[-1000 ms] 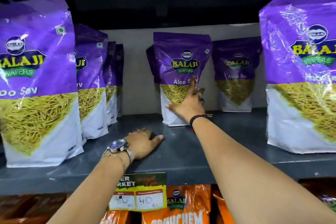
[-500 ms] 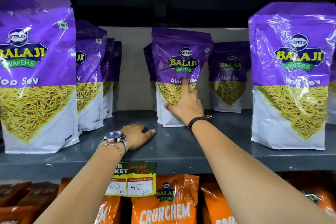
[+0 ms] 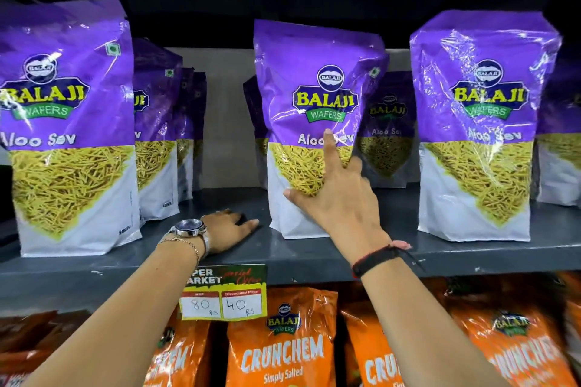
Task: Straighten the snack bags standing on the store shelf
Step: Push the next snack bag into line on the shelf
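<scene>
Your right hand [image 3: 341,201] is holding the middle shiny purple snack bag [image 3: 314,85]; your left hand [image 3: 228,229] is resting loose on the grey shelf [image 3: 440,253].

place: shop | evidence: price tag [image 3: 224,292] on shelf [image 3: 440,256], rows of snack bags [image 3: 317,88]

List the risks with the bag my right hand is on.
1. The middle bag stands near the front edge of the shelf; a pull forward could tip it off.
2. The right hand holds it low, so the tall top may flop sideways.
3. Its right edge overlaps the bag behind, which could get knocked askew.
</scene>
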